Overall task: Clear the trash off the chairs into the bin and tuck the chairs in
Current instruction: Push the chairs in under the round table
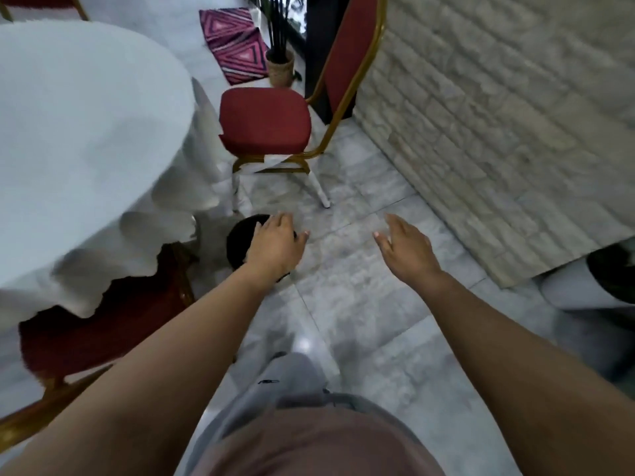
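A red padded chair [264, 120] with a gold frame stands ahead, pulled out from the round table [79, 125]; its seat is bare. A second red chair [99, 328] sits at the lower left, its seat partly under the white tablecloth. A black bin [240, 240] stands on the floor by the table's edge. My left hand [276, 243] hangs over the bin with fingers relaxed and nothing in it. My right hand [405, 247] reaches forward over the tiles, fingers straight, holding nothing.
A stone-pattern wall [498, 125] closes the right side. A potted plant [281, 65] and a pink patterned rug [233, 44] lie beyond the far chair. A white and black object [598, 280] stands at the wall's corner. Grey floor tiles [347, 304] run between table and wall.
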### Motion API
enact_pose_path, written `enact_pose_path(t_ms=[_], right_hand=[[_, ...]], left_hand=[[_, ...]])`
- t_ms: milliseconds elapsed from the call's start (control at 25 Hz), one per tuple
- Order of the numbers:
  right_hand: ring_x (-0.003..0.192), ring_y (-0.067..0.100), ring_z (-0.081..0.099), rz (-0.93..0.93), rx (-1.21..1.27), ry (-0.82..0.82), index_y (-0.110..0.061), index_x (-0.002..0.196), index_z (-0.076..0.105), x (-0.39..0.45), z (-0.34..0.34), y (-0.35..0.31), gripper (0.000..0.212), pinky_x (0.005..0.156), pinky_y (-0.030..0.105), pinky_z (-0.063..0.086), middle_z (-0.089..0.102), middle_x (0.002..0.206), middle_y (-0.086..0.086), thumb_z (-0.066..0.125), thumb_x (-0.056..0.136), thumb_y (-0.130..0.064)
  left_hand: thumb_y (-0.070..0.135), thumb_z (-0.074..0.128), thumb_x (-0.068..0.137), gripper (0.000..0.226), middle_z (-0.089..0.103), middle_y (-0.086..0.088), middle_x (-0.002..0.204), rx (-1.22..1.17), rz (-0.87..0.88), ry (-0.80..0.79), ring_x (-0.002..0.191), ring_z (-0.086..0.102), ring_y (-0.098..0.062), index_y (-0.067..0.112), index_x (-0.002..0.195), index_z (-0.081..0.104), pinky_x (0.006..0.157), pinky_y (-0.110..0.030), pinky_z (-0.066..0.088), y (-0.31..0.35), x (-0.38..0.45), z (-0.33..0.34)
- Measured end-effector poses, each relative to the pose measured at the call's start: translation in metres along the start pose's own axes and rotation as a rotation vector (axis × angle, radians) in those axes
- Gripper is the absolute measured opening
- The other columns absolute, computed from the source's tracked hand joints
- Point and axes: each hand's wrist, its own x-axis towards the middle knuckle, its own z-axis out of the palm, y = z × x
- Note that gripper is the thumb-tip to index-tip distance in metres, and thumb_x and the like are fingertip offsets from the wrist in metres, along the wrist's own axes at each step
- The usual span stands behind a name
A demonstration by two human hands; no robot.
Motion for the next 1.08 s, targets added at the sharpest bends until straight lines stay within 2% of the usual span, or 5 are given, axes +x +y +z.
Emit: enact_pose_path(t_ms=[200,480,600,760,1080], right_hand=[[0.146,0.028,0.032,0.052,0.063,0.055,-0.010,0.152,0.032,0.104,-0.027,0.041,0.058,0.119,0.043,0.025,0.034,0.158,0.012,0.036,0.104,-0.041],[0.137,0.034,0.042,0.053,0.025,0.119,-0.005,0.148,0.037,0.299,-0.100,0.065,0.055,0.114,0.045,0.033,0.044,0.150,0.019,0.038,0.104,-0.038],[0.137,0.035,0.042,0.027,0.036,0.222,-0.005,0.148,0.038,0.375,-0.132,0.064,0.055,0.114,0.047,0.032,0.044,0.150,0.018,0.038,0.104,-0.038],[0.144,0.030,0.033,0.004,0.087,0.248,-0.007,0.151,0.034,0.463,-0.160,0.069,0.059,0.120,0.043,0.023,0.035,0.157,0.014,0.037,0.104,-0.041],[0.151,0.024,0.022,-0.220,0.131,0.218,-0.010,0.156,0.023,0.665,-0.205,0.074,0.059,0.123,0.039,0.018,0.023,0.163,0.010,0.033,0.105,-0.040]], left_hand=[[0.042,0.037,0.102,0.061,0.029,-0.014,0.158,-0.022,0.060,0.032,0.146,0.027,-0.030,0.007,0.151,0.029,0.120,-0.043,0.019,0.055,0.117,-0.002],[0.040,0.040,0.101,0.058,0.041,-0.018,0.150,-0.071,0.150,0.101,0.137,0.039,-0.034,0.005,0.147,0.035,0.117,-0.046,0.023,0.120,0.315,-0.056],[0.041,0.036,0.102,0.061,0.033,-0.017,0.156,-0.108,0.180,0.123,0.143,0.031,-0.032,0.005,0.151,0.029,0.119,-0.043,0.018,0.150,0.384,-0.082],[0.042,0.035,0.103,0.064,0.022,-0.017,0.160,-0.146,0.217,0.156,0.148,0.020,-0.030,0.005,0.153,0.021,0.122,-0.039,0.015,0.188,0.459,-0.099],[0.044,0.030,0.104,0.065,0.015,-0.013,0.163,-0.251,0.052,0.263,0.150,0.014,-0.026,0.008,0.156,0.014,0.121,-0.035,0.009,0.241,0.597,-0.119]])
